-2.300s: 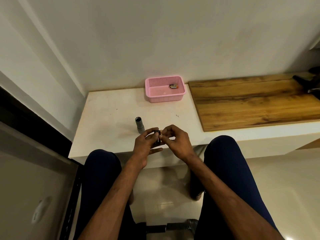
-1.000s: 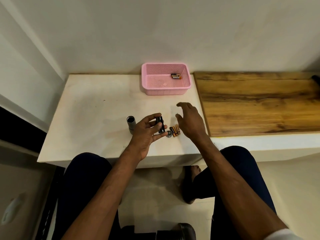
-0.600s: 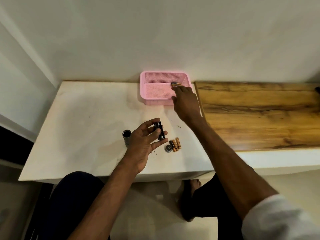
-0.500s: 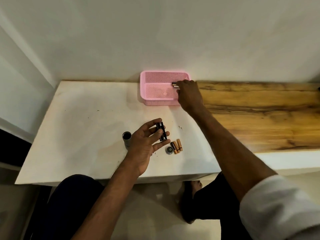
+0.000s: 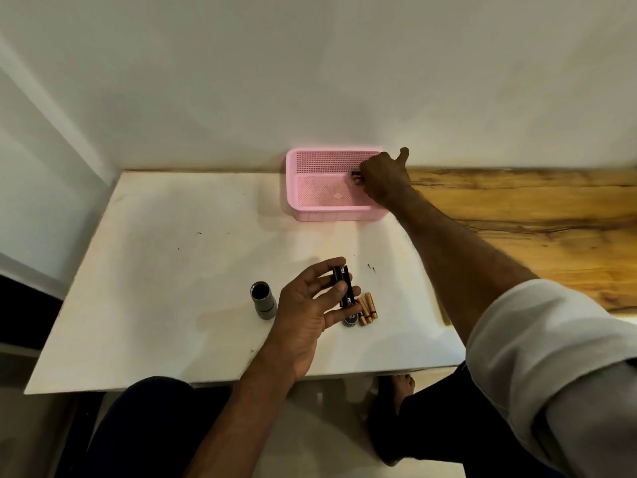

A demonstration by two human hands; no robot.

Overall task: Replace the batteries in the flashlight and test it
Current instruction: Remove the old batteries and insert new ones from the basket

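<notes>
One battery (image 5: 356, 174) in right hand (image 5: 384, 179) at basket (image 5: 337, 214) corner, holder (image 5: 343, 282) in left (image 5: 303, 315).

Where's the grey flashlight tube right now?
In the head view the flashlight tube stands upright on the white table, just left of the left hand, which holds a black battery holder.

My right hand (image 5: 382, 177) has left the black holder (image 5: 343, 286) to my left hand (image 5: 306, 315) alone and reached into the pink basket (image 5: 310, 210), seemingly pinching the batteries (image 5: 356, 177) there. Orange batteries (image 5: 367, 309) and a small cap (image 5: 350, 320) now lie just right of my left hand.
</notes>
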